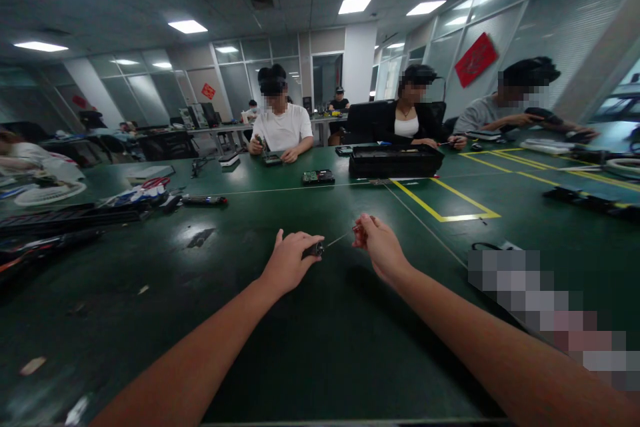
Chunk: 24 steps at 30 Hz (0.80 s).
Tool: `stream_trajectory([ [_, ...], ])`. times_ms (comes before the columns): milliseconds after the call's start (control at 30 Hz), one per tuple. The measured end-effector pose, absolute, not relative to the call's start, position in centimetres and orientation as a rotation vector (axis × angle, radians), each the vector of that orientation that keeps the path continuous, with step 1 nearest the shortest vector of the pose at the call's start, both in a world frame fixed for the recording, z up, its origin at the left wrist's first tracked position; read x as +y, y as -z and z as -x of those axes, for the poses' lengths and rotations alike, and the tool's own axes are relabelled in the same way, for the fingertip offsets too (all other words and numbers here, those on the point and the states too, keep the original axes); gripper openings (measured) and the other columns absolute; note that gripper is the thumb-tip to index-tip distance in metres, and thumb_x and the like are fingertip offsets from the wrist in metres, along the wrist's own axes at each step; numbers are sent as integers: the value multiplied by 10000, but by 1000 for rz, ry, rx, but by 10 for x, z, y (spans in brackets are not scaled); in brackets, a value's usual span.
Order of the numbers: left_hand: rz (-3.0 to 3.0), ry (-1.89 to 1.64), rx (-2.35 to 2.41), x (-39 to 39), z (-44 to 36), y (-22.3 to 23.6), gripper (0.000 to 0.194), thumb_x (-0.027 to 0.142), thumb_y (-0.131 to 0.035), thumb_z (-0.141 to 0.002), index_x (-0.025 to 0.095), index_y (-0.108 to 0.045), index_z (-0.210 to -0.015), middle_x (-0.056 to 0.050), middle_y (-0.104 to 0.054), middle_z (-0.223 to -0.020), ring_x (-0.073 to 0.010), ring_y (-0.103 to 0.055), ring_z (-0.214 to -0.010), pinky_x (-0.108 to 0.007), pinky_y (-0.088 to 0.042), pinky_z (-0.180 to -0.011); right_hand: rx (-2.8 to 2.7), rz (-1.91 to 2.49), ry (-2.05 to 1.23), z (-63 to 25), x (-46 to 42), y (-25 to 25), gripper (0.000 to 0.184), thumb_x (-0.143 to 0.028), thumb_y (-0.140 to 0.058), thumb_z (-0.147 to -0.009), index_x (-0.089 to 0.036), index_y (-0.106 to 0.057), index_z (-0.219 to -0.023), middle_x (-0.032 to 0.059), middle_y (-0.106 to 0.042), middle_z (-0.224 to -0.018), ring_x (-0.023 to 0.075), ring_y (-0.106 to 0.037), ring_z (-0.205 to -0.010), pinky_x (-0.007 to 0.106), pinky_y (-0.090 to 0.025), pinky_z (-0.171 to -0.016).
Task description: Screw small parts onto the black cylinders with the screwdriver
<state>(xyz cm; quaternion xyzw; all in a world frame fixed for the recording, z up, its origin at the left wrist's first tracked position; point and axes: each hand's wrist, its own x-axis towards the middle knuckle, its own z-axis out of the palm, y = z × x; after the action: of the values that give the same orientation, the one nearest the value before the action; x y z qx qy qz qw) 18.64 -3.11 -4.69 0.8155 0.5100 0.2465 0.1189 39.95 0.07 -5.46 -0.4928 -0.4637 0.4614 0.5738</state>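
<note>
Over the middle of the green table, my left hand [289,259] is closed round the dark handle of a screwdriver [316,249]. Its thin metal shaft points right and slightly up, towards my right hand [383,248]. The fingers of that hand are pinched together at the shaft's far end. Whether they grip the tip itself or a small part on it is too small to tell. Both hands are held above the tabletop.
Beyond my hands lies a device with a bare circuit board [318,177], beside a long black tray [395,161]. A dark pen-shaped tool [205,200] and tangled cables [145,193] lie at left. Yellow tape [470,217] marks the right side. Several people sit across the table [280,360].
</note>
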Motion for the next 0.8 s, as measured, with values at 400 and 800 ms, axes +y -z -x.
stream_trajectory([
  [400,-2203,-774,1532,-28,-178,46,308,293,-630,-855,233,-627,-1157,-59,-640,-1139,-241,-592,-1046,-391,-469,-934,-1184,1147,-901,-402,-8,43,318,-516,-452,-912,-223,-573,-888,37,-596,-762,180,-566,-677,326,-510,-628],
  [800,-2307,-519,1423,-46,-211,34,471,463,-610,-853,257,-542,-1271,-71,-635,-1163,-263,-612,-1022,-358,-491,-819,-1167,1084,-760,-406,-7,39,304,-514,-458,-914,-227,-554,-940,29,-598,-804,180,-568,-716,336,-489,-667],
])
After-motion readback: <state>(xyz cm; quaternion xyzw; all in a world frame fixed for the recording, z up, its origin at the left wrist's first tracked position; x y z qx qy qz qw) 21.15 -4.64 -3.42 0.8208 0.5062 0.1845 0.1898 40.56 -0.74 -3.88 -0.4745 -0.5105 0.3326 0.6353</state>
